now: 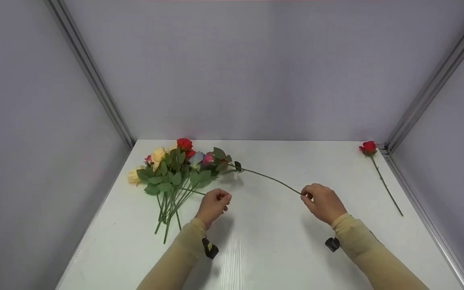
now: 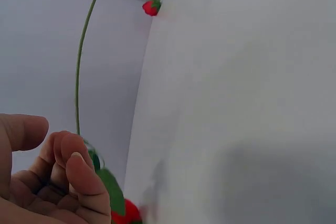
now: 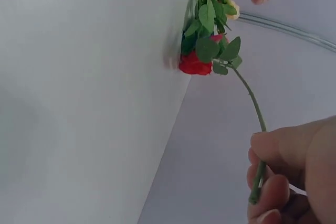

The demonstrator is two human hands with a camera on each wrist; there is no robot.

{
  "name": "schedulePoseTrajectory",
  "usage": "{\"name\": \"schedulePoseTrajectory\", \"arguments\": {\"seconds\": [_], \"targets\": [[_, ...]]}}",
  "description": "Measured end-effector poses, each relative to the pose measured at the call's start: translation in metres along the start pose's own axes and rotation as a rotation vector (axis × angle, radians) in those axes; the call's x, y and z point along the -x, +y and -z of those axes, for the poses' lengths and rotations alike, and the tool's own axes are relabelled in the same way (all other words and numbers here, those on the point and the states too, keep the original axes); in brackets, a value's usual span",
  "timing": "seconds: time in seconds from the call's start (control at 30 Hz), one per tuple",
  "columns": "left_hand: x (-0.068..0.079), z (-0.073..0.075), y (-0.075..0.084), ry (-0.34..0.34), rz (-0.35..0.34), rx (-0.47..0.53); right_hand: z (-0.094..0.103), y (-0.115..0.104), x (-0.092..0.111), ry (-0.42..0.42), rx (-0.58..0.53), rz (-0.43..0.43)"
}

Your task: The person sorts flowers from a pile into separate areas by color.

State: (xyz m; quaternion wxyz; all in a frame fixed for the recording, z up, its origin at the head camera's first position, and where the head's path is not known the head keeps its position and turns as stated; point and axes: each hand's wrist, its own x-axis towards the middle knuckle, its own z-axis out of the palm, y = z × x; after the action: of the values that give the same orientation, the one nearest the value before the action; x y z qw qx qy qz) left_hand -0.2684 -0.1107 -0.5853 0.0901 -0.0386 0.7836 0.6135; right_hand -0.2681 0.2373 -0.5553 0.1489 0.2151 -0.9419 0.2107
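My right hand (image 1: 324, 203) pinches the lower end of a long thin flower stem (image 1: 272, 177) between thumb and fingers. That stem (image 3: 251, 95) slants away to green leaves (image 3: 231, 51) beside a red rose head (image 3: 195, 65). In the head view its leafy end overlaps the bunch of flowers (image 1: 171, 177) at the left, which has red, yellow, blue and pink heads. My left hand (image 1: 212, 206) hovers just right of the bunch's stems, fingers loosely curled. The left wrist view shows a gap between its thumb and fingers (image 2: 86, 179), with nothing held.
A single red rose (image 1: 368, 148) lies at the far right of the white table (image 1: 272, 241), its stem angled toward the front. Grey walls (image 1: 232, 72) with metal corner rails (image 1: 95, 80) stand behind and at both sides.
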Motion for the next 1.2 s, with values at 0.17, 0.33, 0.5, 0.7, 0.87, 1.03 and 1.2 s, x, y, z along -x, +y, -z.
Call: {"name": "schedulePoseTrajectory", "arguments": {"seconds": [0.17, 0.33, 0.5, 0.7, 0.87, 1.03, 1.2], "targets": [[-0.002, 0.042, -0.018, 0.132, 0.009, -0.049, 0.004, 0.025, 0.003, 0.041, 0.011, -0.032], [-0.003, 0.079, -0.038, 0.298, -0.016, -0.201, 0.006, 0.05, 0.006, 0.048, 0.012, -0.08], [-0.006, 0.106, -0.057, 0.419, 0.009, -0.333, 0.006, 0.073, 0.01, 0.039, 0.014, -0.149], [-0.009, 0.124, -0.081, 0.458, 0.092, -0.387, 0.003, 0.098, 0.014, 0.06, -0.002, -0.197], [-0.009, 0.132, -0.094, 0.47, 0.125, -0.43, 0.002, 0.114, 0.02, 0.065, -0.024, -0.253], [-0.012, 0.135, -0.104, 0.476, 0.157, -0.425, -0.003, 0.131, 0.026, 0.014, -0.056, -0.357], [-0.016, 0.135, -0.112, 0.465, 0.156, -0.406, -0.007, 0.142, 0.035, -0.059, -0.091, -0.489]]}}
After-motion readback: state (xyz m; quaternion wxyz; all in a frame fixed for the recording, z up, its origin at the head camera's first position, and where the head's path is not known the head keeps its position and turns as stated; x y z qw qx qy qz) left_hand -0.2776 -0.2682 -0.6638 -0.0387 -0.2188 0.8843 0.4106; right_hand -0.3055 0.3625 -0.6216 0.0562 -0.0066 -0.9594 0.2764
